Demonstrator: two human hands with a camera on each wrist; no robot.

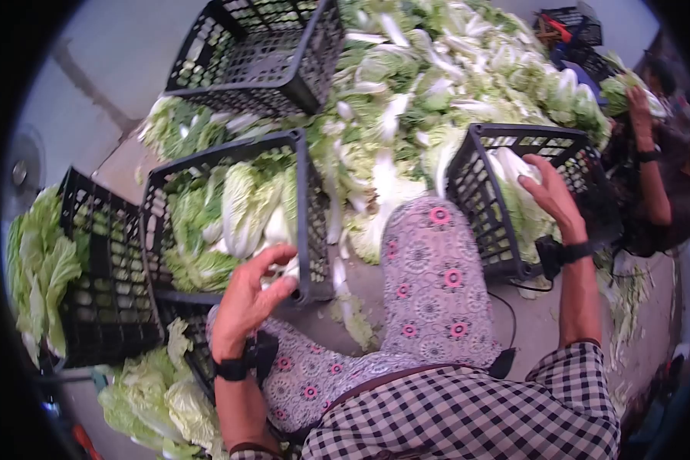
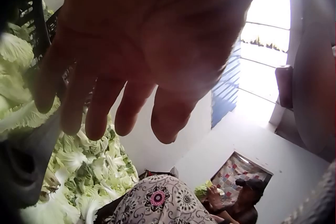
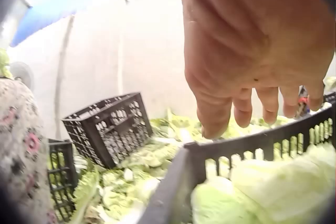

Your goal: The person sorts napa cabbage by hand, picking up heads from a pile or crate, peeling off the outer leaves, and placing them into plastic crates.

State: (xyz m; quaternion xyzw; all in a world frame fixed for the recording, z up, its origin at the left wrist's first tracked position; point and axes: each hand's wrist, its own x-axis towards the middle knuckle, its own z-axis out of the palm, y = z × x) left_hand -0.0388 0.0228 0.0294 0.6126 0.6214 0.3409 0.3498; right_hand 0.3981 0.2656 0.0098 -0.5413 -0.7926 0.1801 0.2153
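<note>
Cabbage point(image 1: 523, 201) lies in the right crate point(image 1: 479, 218) just beside the right hand point(image 1: 552, 195), fingers released; left hand point(image 1: 249, 299), loose-fingered and empty, is at the left crate's point(image 1: 303, 207) near edge.

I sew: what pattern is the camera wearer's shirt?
Dark and pale checks; the head view shows the shirt best.

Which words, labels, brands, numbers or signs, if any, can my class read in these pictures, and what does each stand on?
None can be read in any view.
Black crates: no legible lettering.
Patterned trousers: printed flowers, no readable words.
Dark wrist straps: any marking is too small or dark to read.
</note>
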